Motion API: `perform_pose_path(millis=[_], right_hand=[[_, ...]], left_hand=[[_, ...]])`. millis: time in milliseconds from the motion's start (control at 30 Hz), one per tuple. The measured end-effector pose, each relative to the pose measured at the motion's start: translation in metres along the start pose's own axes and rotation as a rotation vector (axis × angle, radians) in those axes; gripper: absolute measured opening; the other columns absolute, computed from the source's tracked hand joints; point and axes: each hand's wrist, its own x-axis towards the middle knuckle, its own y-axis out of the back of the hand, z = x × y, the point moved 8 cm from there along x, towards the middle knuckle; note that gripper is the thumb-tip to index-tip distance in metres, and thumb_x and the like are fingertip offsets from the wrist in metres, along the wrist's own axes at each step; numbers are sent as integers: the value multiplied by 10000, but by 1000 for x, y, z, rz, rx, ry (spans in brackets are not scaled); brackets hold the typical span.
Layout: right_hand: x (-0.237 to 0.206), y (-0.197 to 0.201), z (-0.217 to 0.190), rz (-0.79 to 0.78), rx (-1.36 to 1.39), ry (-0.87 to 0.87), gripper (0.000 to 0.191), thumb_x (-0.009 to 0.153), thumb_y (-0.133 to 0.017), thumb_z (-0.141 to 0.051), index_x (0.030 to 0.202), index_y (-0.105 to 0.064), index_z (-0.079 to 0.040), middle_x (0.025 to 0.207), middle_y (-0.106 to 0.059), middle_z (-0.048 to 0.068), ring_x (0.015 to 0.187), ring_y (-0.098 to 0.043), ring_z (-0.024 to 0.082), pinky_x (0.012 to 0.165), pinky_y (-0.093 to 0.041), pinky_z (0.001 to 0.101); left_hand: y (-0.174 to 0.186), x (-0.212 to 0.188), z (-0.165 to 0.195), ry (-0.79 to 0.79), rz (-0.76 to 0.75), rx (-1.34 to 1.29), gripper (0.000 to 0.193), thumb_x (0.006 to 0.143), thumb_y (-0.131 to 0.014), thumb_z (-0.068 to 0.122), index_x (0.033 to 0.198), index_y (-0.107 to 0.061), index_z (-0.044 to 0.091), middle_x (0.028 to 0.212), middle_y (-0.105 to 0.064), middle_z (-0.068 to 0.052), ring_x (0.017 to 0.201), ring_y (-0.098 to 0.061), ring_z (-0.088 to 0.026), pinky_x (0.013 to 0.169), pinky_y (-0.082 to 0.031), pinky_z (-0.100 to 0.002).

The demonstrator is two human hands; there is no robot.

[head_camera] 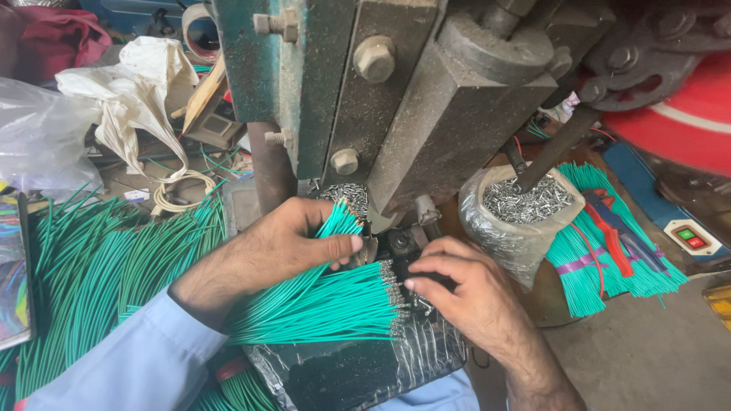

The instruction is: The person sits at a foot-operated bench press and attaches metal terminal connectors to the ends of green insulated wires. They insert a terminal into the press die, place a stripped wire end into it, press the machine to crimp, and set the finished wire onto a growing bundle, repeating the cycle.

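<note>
Green wire bundle [320, 301]: cut lengths with metal-tipped ends, fanned across a black plastic-wrapped block [358, 365] at frame centre.
Left hand [293, 243]: closed around a small sheaf of the wires, thumb on top; its far fingers hidden behind the sheaf.
Right hand [457, 293]: fingers curled at the tipped ends, touching them; whether it pinches a wire cannot be told.
Press [426, 99]: at 12 o'clock, dark steel, bolted, top cut off.
Bag of metal terminals [521, 209]: at 2 o'clock, open-mouthed.
Tied green wires [601, 259]: at 3 o'clock, partly behind the bag.
Loose green wires [99, 266]: at 9 o'clock.
Switch box [691, 237]: at 3 o'clock, small.
</note>
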Motion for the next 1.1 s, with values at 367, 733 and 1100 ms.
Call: perform_pose_path(millis=[367,733,1100], right_hand=[[10,-19,36,44,417,-195,183,897,-680,-84,1079,-690,-68,851,-790,45,748,-721,109,687,-598,248],[36,-49,29,64,794,-15,124,965,-673,-59,1025,-695,47,935,-776,99,876,-736,130,827,-606,261],[40,-52,43,45,582,-64,130,943,-749,-87,997,-789,24,871,-795,81,801,-689,72,726,-557,220]], left_hand=[[-1,0,0,36,-2,-79,176,912,-722,167,1003,-742,17,810,-723,4,750,-644,-64,697,-561,-255],[5,2,-7,-31,44,13,178,949,-689,180,916,-730,10,765,-699,2,732,-628,-63,680,-541,-260],[8,2,-4,3,58,55,185,935,-702,203,927,-741,22,772,-711,14,749,-635,-52,704,-548,-255]])
